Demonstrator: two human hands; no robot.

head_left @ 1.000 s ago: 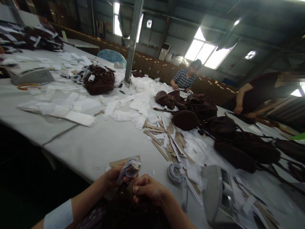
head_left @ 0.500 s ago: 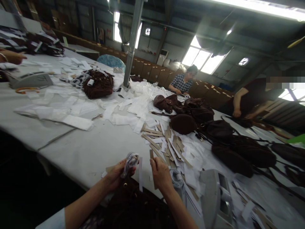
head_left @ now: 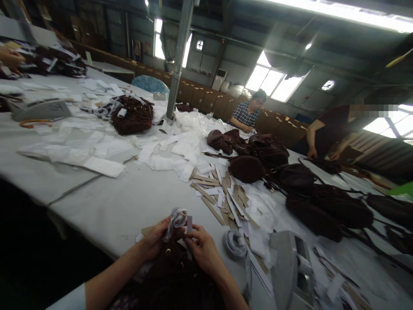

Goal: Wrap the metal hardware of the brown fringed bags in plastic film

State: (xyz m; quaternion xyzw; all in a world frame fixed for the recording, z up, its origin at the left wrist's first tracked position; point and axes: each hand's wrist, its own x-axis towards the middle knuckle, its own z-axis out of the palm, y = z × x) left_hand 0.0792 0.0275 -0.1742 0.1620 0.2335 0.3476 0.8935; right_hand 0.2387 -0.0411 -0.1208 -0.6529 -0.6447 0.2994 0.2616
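A dark brown bag (head_left: 171, 280) with gold eyelets lies in front of me at the table's edge. My left hand (head_left: 155, 241) is closed around a strap wrapped in pale plastic (head_left: 177, 218) above the bag. Close beside it, my right hand (head_left: 204, 252) pinches a narrow card strip (head_left: 189, 224) that stands upright against the wrapped strap. The lower part of the strip is hidden behind my right fingers.
Loose card strips (head_left: 226, 198) are heaped ahead of me. A grey tape dispenser (head_left: 292, 267) and a coil of plastic-wrapped strap (head_left: 235, 244) are on the right. Brown bags (head_left: 248, 168) lie beyond. A metal post (head_left: 177, 64) rises from the table; co-workers stand around it.
My right hand has moved left, from beside the strip heap to the wrapped strap. The long pale strip that hung by my left hand now shows only a short upper piece.
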